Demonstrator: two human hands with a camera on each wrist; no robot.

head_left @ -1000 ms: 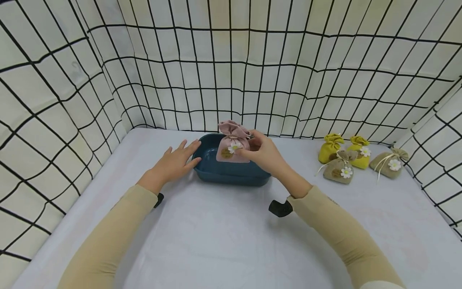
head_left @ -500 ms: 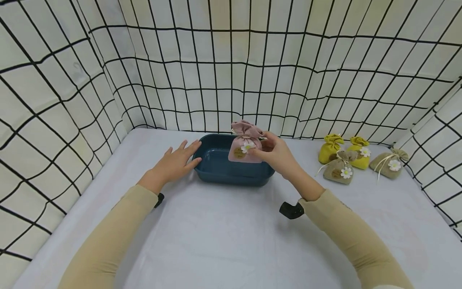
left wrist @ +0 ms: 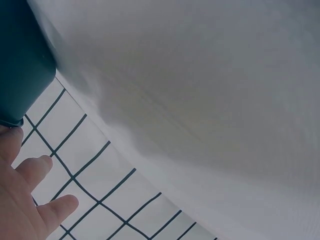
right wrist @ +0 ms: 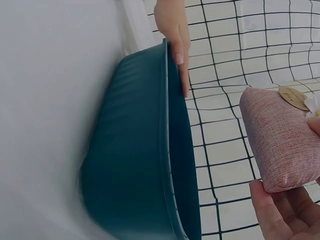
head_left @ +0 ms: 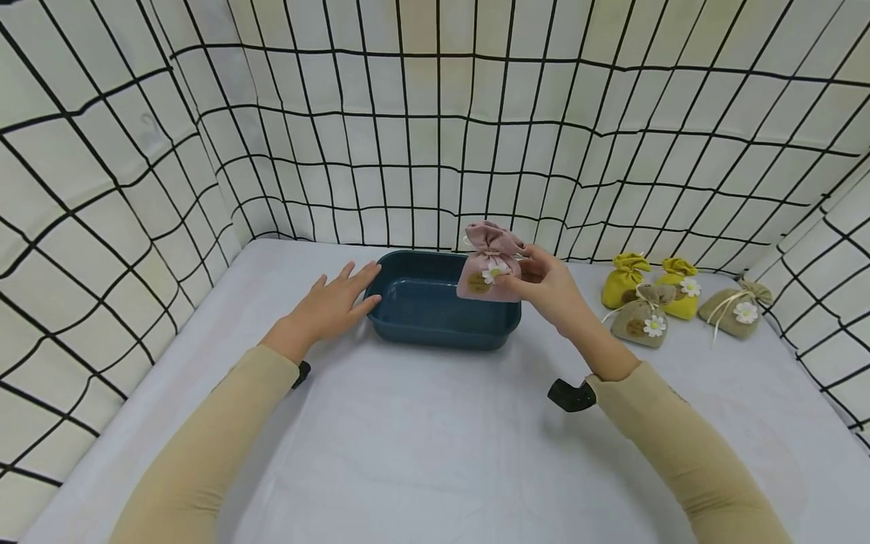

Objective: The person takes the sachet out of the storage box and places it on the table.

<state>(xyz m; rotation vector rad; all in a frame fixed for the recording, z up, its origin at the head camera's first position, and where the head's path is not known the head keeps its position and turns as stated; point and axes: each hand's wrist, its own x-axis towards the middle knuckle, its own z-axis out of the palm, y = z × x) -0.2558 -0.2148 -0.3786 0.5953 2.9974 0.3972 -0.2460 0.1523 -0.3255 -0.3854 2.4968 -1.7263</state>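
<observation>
A small pink drawstring pouch (head_left: 481, 279) with a white flower and a round brown tag is pinched between thumb and fingers of my right hand (head_left: 559, 291). It is held up over the right end of a dark teal rectangular basin (head_left: 442, 336). In the right wrist view the pouch (right wrist: 280, 137) shows its woven side, apart from the basin's rim. My left hand (head_left: 333, 304) lies with fingers spread at the basin's left end, fingertips right at the rim. The left wrist view shows those fingers beside the basin's wall (left wrist: 25, 55).
Two yellow pouches (head_left: 620, 287) and two tan pouches (head_left: 734, 311) with white flowers sit on the right of the white-covered table (head_left: 408, 453). A black wire grid (head_left: 435, 117) over white cloth stands behind and along both sides.
My right hand has moved to the right with the pink pouch, from over the basin's middle to over its right end. The left hand stays at the rim.
</observation>
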